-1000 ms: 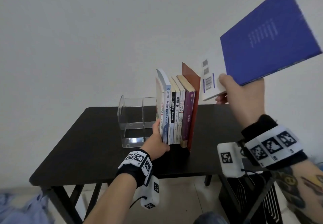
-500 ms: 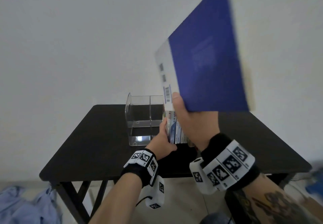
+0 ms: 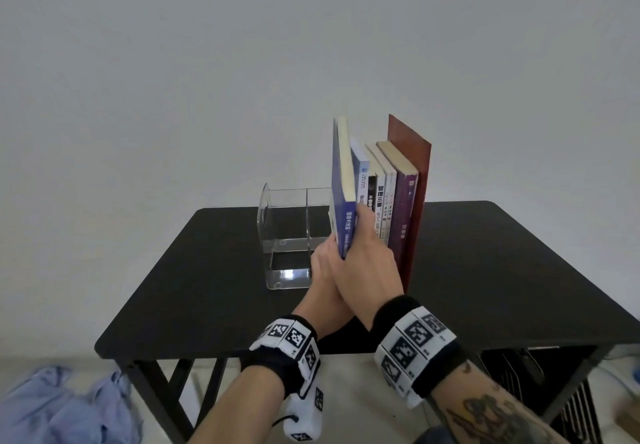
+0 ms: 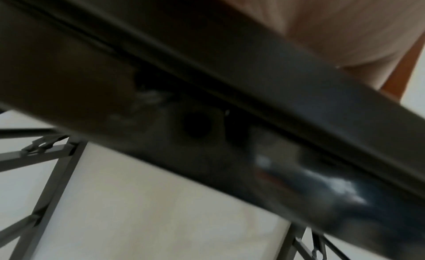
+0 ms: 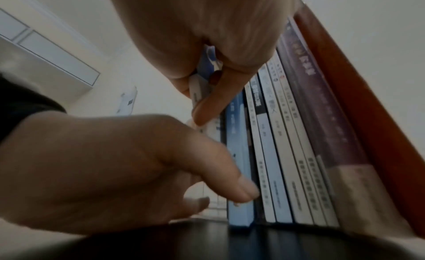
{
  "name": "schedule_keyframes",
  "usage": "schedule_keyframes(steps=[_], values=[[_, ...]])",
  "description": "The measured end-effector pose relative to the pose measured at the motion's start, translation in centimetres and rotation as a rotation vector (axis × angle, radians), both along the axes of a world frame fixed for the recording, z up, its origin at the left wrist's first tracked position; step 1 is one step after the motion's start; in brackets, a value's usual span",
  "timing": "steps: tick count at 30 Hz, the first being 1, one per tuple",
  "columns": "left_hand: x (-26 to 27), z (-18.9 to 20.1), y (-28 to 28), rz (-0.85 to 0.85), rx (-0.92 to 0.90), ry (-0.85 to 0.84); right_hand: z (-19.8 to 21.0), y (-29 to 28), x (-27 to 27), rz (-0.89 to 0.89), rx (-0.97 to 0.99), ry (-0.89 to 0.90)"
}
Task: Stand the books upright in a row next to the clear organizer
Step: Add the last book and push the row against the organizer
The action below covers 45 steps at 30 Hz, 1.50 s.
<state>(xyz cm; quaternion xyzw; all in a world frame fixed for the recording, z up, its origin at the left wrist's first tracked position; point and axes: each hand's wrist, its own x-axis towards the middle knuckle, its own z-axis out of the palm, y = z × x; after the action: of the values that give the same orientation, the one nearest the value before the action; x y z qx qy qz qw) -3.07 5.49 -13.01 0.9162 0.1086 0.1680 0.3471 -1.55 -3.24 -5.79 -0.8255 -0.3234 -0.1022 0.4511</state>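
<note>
1. Black table (image 3: 485, 270) below, the right hand (image 3: 363, 270) pinches the blue book (image 3: 341, 184) upright, between the clear organizer (image 3: 287, 236) and the row of books (image 3: 391, 201).
2. Left hand (image 3: 322, 270), fingers extended, steadies the row's end; its wrist view is blurred.
3. Releasing early could tip the blue book onto the organizer.

A plain, pale grey-white wall (image 3: 311, 45) fills the upper part of the head view, evenly and softly lit. Before it stands a matte black rectangular worktop (image 3: 502, 270) on dark crossed metal legs (image 3: 149, 391). The floor (image 3: 349, 391) is light beige. Crumpled light-blue cloth (image 3: 65, 405) lies on it at lower left. A black wire rack (image 3: 512, 374) stands under the worktop's right side.
</note>
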Motion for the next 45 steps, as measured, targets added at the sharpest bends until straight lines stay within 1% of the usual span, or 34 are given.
schedule_keyframes(steps=[2, 4, 5, 6, 10, 12, 14, 16, 19, 23, 26, 29, 31, 34, 40, 45], values=[[-0.6, 0.2, -0.3, 0.003, -0.019, -0.011, -0.7, 0.1, 0.1, -0.012, -0.039, 0.014], [-0.5, 0.3, 0.1, 0.019, 0.06, -0.023, -1.2, -0.1, 0.1, -0.012, -0.066, 0.001], [-0.2, 0.2, 0.4, 0.03, 0.057, -0.031, -1.4, -0.1, 0.1, -0.006, -0.072, -0.01], [-0.2, 0.3, 0.5, 0.017, 0.007, 0.005, -1.6, -0.2, 0.1, 0.004, -0.079, -0.016], [-0.6, 0.0, 1.0, -0.021, -0.13, 0.003, -2.6, -0.7, 0.1, 0.007, -0.129, -0.035], [-0.7, 0.0, 0.9, -0.021, -0.152, -0.005, -2.9, -1.0, 0.3, 0.007, -0.136, -0.072], [-0.4, -0.4, 1.0, -0.045, -0.212, 0.001, -3.1, -1.4, 0.5, 0.013, -0.175, -0.091], [-0.1, -1.0, 1.3, -0.065, -0.194, 0.028, -3.7, -1.6, 0.8, 0.005, -0.214, -0.099], [0.0, -1.1, 1.5, -0.066, -0.244, 0.022, -4.7, -2.1, 1.3, -0.028, -0.252, -0.097], [-0.1, -1.1, 1.3, -0.019, -0.187, -0.065, -6.3, -2.7, 2.0, -0.053, -0.261, 0.008], [0.1, -1.3, 1.2, 0.032, -0.198, -0.082, -7.5, -2.8, 2.7, -0.082, -0.244, 0.086], [0.0, -1.2, 1.1, 0.037, -0.177, -0.1, -8.1, -2.7, 3.2, -0.089, -0.246, 0.107], [0.0, -1.3, 0.9, 0.058, -0.132, -0.068, -8.2, -2.6, 3.2, -0.083, -0.269, 0.087], [0.1, -1.4, 0.6, 0.084, -0.05, -0.042, -8.4, -2.6, 3.0, -0.071, -0.329, 0.008], [0.4, -1.1, 0.8, 0.097, -0.019, -0.031, -8.8, -2.1, 2.9, -0.063, -0.405, -0.128], [0.4, -1.0, 0.6, 0.09, 0.035, -0.028, -9.3, -2.1, 3.1, -0.068, -0.42, -0.154]])
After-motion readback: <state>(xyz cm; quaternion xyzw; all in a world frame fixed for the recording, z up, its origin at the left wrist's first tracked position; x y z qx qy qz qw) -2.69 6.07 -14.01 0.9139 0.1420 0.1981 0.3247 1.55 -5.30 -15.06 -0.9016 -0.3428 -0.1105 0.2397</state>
